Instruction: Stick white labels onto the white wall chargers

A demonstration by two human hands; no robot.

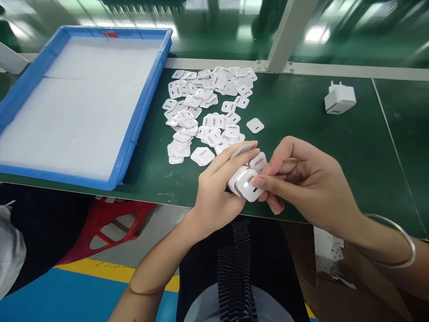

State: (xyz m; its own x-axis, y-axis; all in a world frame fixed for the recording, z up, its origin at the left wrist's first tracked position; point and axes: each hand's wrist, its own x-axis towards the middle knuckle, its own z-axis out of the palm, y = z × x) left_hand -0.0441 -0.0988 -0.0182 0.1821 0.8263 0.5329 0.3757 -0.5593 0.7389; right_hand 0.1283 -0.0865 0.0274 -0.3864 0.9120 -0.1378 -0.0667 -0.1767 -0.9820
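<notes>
My left hand (216, 190) is closed round a white wall charger (235, 184) just above the table's front edge. A rounded white cover plate (248, 190) with a small slot and dark lettering lies on the charger's end face. Another lettered white piece (257, 162) shows beside it, and a further thin plate (241, 150) sits between my left fingers. My right hand (311, 185) is closed, its thumb and index finger pinching the edge of the cover plate at the charger. Beyond my hands, many loose cover plates (204, 94) lie in an overlapping heap.
A blue tray (129, 143) with a white lining stands at the left. Another white charger (340, 99) rests at the right, prongs pointing away. A metal frame post (290, 33) rises behind the green table (295, 116). A red stool (110, 223) is below, left.
</notes>
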